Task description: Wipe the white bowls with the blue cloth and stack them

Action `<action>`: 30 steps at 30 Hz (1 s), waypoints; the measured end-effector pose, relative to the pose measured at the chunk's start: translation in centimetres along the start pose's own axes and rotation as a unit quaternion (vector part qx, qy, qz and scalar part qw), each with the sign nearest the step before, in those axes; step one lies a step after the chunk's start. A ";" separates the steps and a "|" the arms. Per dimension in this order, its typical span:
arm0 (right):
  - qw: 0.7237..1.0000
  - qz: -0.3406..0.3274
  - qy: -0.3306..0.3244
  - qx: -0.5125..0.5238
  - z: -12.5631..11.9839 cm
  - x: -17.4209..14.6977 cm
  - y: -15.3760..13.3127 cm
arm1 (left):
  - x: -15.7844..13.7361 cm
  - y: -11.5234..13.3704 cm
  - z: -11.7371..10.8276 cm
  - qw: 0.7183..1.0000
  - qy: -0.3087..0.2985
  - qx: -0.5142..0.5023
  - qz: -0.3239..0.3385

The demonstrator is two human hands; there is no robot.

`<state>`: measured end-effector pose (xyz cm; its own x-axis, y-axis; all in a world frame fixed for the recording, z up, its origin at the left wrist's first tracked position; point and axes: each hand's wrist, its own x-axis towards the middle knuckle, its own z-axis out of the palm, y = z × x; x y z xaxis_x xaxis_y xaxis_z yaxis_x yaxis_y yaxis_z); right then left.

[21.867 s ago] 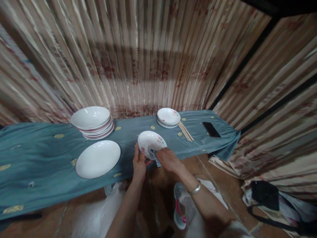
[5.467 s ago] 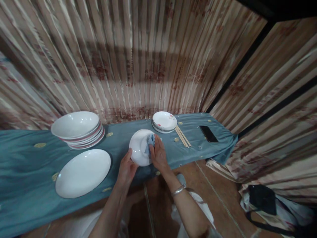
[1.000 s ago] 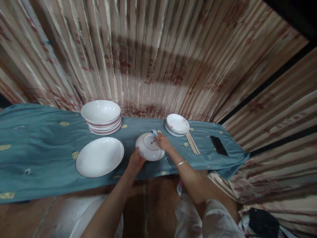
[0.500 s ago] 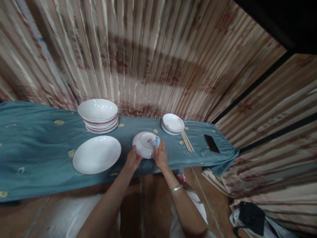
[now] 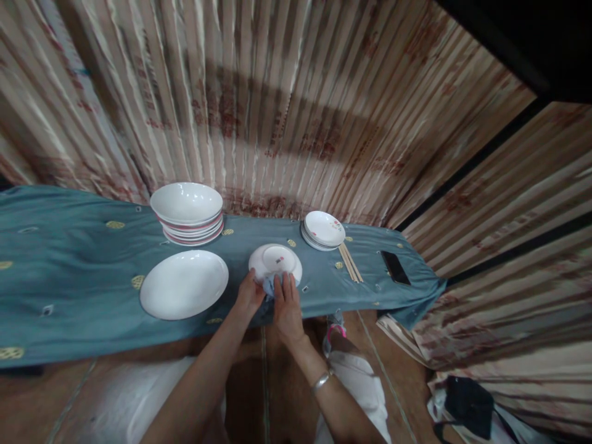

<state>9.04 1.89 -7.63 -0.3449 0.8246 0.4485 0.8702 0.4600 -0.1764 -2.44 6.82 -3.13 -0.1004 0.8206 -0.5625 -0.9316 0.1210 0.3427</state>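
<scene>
Bottom side up, a small white plate [image 5: 271, 258] with a red mark on its base is held over the cloth-covered table. My left hand [image 5: 250, 293] grips its left edge, fingers closed round the rim. A light blue cloth [image 5: 269, 283] is bunched under the fingers of my right hand [image 5: 288, 305], pressed on the near part of the plate's underside. Part of the cloth is hidden by those fingers. To the left lies a large white oval plate [image 5: 185, 285]. Behind it stands a stack of white bowls and plates with red rims [image 5: 187, 206].
A stack of small plates [image 5: 324, 229] stands at the back right, with several wooden chopsticks [image 5: 350, 263] beside it. Farther right lies a black phone [image 5: 395, 267]. The green tablecloth [image 5: 92, 277] reaches a pleated curtain [image 5: 259, 111] behind. A black bag [image 5: 469, 407] sits lower right.
My right hand has slid the cloth from the right side of the plate's base to its near edge. My left hand still holds the rim.
</scene>
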 end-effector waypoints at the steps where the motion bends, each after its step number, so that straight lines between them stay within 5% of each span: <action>1: 1.000 -0.021 -0.003 -0.002 -0.1 0.1 0.0 | 0.0 0.0 0.0 1.000 0.001 -0.002 0.000; 11: 0.972 -0.214 -0.101 -0.008 -2.5 4.3 0.8 | 0.1 0.2 -0.3 0.999 0.029 -0.027 0.011; 20: 0.947 -0.296 -0.126 -0.008 -2.6 10.1 -0.8 | -1.1 0.7 0.4 0.999 -0.001 -0.036 -0.021; 30: 0.968 -0.204 -0.144 -0.027 -1.2 15.9 -0.6 | -1.0 1.3 0.3 0.998 -0.046 -0.003 -0.044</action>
<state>3.48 14.29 0.69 -0.7404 0.6393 0.2076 0.6557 0.7549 0.0134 -3.41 6.35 -1.90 0.0133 0.8549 -0.5187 -0.9377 0.1907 0.2903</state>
